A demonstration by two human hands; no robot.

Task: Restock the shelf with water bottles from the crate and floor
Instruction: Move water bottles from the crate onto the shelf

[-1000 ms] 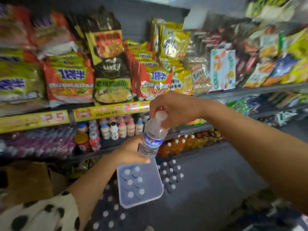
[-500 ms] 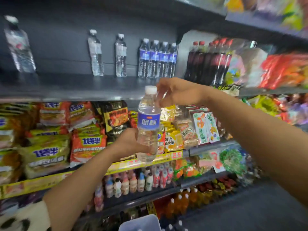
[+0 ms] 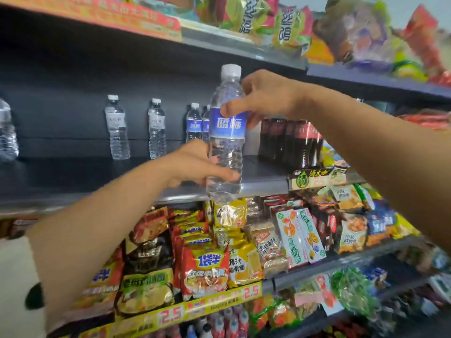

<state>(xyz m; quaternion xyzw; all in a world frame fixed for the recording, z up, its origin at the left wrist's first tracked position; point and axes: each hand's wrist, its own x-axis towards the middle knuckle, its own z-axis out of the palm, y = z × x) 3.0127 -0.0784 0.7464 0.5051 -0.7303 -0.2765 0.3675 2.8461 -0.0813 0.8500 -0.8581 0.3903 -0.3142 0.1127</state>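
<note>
The bottle (image 3: 225, 142) is clear, glossy plastic with a white cap. The shelf (image 3: 263, 176) looks matt grey metal. The noodle packets (image 3: 205, 272) are shiny foil.

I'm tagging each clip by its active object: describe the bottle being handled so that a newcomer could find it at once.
Start at the dark grey metal shelf holding drinks. In front of its edge, the clear plastic water bottle with a blue label and white cap is held upright, the left hand gripping its lower body and the right hand its shoulder. Unlike the bottles standing at the back, it is off the shelf.
</note>
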